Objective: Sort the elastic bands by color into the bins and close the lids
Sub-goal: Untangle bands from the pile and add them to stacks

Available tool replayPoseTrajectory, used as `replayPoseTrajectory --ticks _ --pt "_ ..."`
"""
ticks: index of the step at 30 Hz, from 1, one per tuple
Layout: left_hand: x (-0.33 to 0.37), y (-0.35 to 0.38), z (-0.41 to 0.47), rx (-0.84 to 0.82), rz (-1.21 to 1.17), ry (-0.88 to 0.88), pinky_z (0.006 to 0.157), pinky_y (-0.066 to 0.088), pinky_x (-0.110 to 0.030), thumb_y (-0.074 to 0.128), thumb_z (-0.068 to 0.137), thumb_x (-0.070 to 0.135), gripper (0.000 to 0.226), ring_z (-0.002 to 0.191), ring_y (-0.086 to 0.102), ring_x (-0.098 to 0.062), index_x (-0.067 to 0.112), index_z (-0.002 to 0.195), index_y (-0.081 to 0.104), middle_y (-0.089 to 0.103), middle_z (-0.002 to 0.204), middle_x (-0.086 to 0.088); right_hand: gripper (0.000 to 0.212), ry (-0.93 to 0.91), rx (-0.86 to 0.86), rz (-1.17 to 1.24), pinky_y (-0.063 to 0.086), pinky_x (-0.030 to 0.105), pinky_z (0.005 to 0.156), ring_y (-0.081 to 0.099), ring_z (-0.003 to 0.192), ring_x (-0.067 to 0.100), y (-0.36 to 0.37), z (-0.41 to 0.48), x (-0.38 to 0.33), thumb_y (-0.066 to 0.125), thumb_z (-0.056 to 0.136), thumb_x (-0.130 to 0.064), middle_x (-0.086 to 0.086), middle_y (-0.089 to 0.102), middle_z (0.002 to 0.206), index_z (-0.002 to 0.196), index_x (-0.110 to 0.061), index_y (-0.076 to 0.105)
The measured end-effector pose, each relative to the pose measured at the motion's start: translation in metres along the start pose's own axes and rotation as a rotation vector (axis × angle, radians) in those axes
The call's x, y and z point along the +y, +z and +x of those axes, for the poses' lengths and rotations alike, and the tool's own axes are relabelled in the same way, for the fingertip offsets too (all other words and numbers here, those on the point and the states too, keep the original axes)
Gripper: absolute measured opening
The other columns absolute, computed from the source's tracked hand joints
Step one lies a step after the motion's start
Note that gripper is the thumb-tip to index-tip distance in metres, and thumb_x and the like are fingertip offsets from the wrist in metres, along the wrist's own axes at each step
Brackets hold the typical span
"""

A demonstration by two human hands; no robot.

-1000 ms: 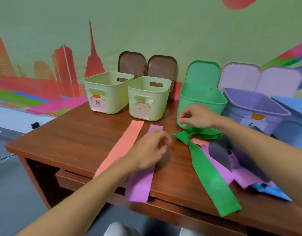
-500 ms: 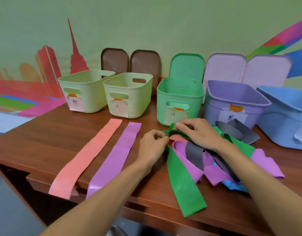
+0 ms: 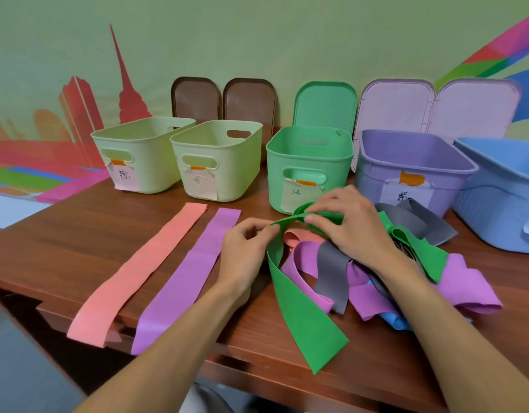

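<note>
A long green band [image 3: 305, 311] runs from a tangled pile of purple, grey, pink and blue bands [image 3: 373, 281] toward the table's front edge. My left hand [image 3: 245, 248] pinches the green band at its upper fold. My right hand [image 3: 352, 225] grips the same band just to the right, over the pile. A pink band [image 3: 138, 275] and a purple band [image 3: 185, 281] lie flat side by side on the left. Behind stand two pale green bins [image 3: 144, 156] [image 3: 218, 162], a green bin [image 3: 307, 168], a purple bin [image 3: 412, 165] and a blue bin [image 3: 501, 192], all open.
Two brown lids [image 3: 221, 99], a green lid [image 3: 325, 102] and a pale purple double lid [image 3: 436, 105] lean upright against the painted wall behind the bins. The wooden table [image 3: 63, 234] has its front edge near me, and both flat bands hang over it.
My left hand left the flat purple band and moved right to the green band. My right hand came down from the green bin's front onto the pile. The camera view shifted right.
</note>
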State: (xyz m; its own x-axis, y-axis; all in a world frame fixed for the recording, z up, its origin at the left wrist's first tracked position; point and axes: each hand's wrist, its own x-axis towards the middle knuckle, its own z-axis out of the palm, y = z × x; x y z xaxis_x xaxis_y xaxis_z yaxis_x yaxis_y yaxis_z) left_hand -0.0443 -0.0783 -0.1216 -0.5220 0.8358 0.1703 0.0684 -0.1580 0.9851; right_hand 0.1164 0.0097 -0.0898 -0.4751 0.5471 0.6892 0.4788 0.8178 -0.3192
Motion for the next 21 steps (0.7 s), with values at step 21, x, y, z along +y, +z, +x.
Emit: replayPoseTrajectory --ticks 21 --pt "0.010 -0.004 -0.009 -0.384 -0.036 -0.002 0.062 0.044 -0.012 0.060 0.088 0.015 0.016 0.073 0.053 -0.011 0.010 0.095 0.073 0.067 0.085 -0.006 0.012 0.291 0.326 0.273 0.044 0.012 0.073 0.060 0.073 -0.005 -0.012 0.010 -0.013 0.066 0.086 -0.018 -0.010 0.072 0.085 0.089 -0.017 0.077"
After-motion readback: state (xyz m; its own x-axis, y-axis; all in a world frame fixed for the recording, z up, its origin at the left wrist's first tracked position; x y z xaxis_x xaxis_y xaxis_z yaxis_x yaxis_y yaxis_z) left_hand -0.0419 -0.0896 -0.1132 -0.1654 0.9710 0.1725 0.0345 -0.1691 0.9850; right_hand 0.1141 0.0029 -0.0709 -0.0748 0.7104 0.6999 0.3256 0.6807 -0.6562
